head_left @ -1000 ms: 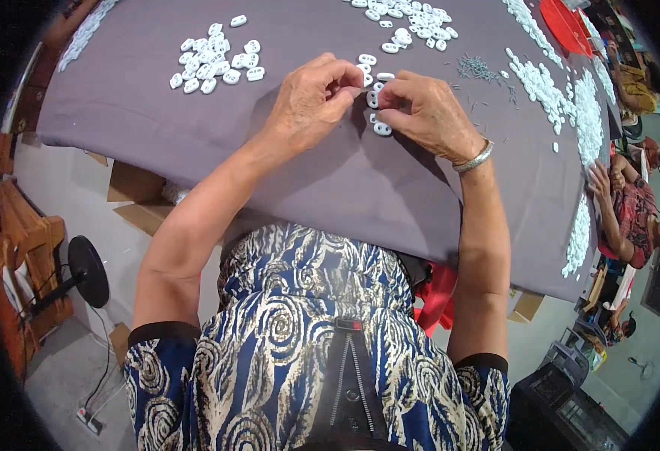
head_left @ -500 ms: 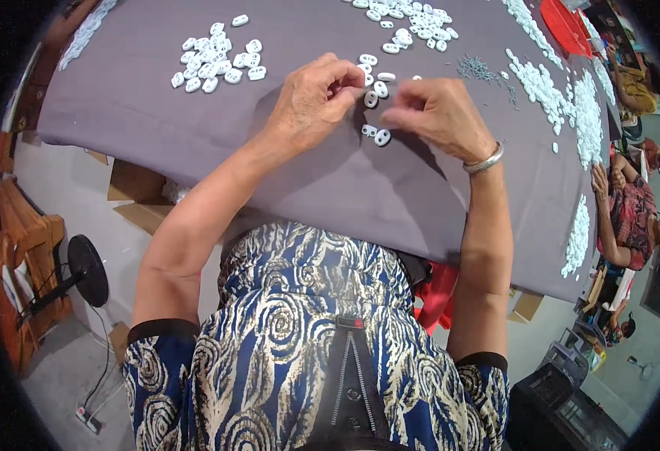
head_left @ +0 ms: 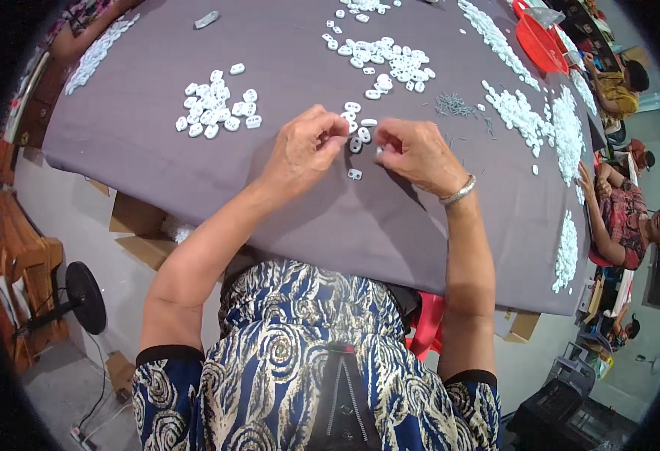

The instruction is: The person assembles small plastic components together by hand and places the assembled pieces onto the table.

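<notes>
My left hand point(head_left: 309, 146) is closed in a pinch beside a small cluster of white oval two-holed plastic pieces point(head_left: 364, 135); what its fingertips hold, if anything, is too small to make out. To the right of that cluster, my right hand point(head_left: 418, 156) pinches a small white plastic piece point(head_left: 379, 152), mostly covered by the fingers. Nearer to me, between the hands, a single white part point(head_left: 355, 174) with two dark holes lies on the grey cloth.
A pile of white oval pieces point(head_left: 213, 105) lies left, another pile point(head_left: 394, 60) farther back. Small grey pins point(head_left: 456, 105) are scattered behind my right hand. Long heaps of white parts point(head_left: 568, 135) and a red basket point(head_left: 538, 45) stand right. A co-worker point(head_left: 627, 214) sits at the right edge.
One oval piece near the front has left the cloth, and my right hand now pinches a white piece. My left hand has moved slightly away from the cluster. The whole view has shifted.
</notes>
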A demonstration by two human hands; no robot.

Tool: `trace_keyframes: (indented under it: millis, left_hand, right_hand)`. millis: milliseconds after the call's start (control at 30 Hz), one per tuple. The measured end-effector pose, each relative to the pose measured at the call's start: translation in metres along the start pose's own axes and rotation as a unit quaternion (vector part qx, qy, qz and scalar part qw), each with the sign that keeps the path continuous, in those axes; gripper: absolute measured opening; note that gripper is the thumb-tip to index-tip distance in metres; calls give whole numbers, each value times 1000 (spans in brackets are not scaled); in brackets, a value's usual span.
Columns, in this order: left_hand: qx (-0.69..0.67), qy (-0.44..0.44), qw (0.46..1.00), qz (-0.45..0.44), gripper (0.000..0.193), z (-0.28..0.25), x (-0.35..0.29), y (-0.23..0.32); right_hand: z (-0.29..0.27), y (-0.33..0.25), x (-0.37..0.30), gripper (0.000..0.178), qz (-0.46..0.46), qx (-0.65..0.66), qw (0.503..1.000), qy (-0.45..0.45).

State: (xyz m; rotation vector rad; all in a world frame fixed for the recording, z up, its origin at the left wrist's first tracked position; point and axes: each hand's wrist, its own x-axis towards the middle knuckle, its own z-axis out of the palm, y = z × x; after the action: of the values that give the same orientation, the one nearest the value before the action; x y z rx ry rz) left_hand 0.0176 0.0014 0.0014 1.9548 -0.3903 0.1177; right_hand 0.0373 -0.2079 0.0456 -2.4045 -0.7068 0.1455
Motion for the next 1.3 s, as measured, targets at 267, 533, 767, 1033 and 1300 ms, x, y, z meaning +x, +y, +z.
trace_keyframes:
  millis: [267, 533, 767, 1033, 1300]
  left_hand:
    - [-26, 1, 1000, -18, 7, -1, 3, 0]
    - [-12, 10, 1000, 0, 7, 0, 4, -4]
    - [-10, 7, 1000, 3, 7, 0, 1, -1]
    - [13, -1, 1000, 1, 7, -1, 2, -5]
    - [17, 5, 1000, 10, 11, -1, 3, -5]
  right_hand:
    - [0, 23, 12, 10, -2, 59, 961, 271]
    - [-35, 56, -7, 11, 119, 52, 978, 163]
    - [-5, 51, -7, 14, 26, -3, 990, 137]
    - [3, 42, -3, 14, 26, -44, 993, 107]
    - [1, 49, -7, 12, 85, 94, 986, 106]
